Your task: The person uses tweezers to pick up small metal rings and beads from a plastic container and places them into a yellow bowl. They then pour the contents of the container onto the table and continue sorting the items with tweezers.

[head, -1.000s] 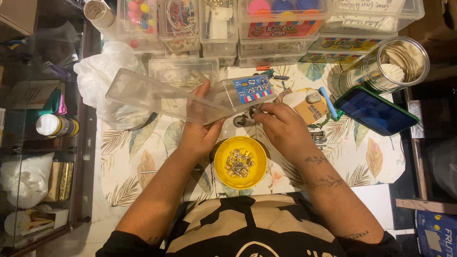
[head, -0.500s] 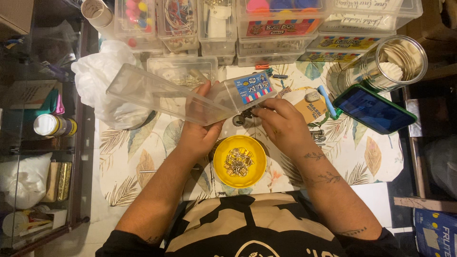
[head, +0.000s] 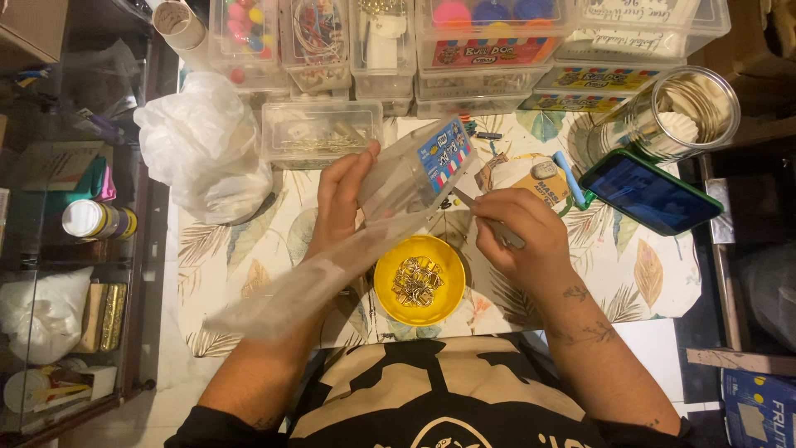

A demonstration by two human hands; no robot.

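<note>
A bowl [head: 419,280] of small metal pieces sits on the table [head: 655,282] at its near middle, between the left hand [head: 340,203] and the right hand [head: 522,236]. A long clear bag [head: 332,257] slants from the near left up over the bowl to the far middle, in the left hand, and the right hand holds a thin tool [head: 489,220] just right of the bag's top. Farther back a flat clear box [head: 319,133] lies left of centre with a crumpled plastic bag [head: 203,145] to its left, stacked bins [head: 489,50] line the far edge, and a phone [head: 651,192] and a jar [head: 684,112] stand at far right.
</note>
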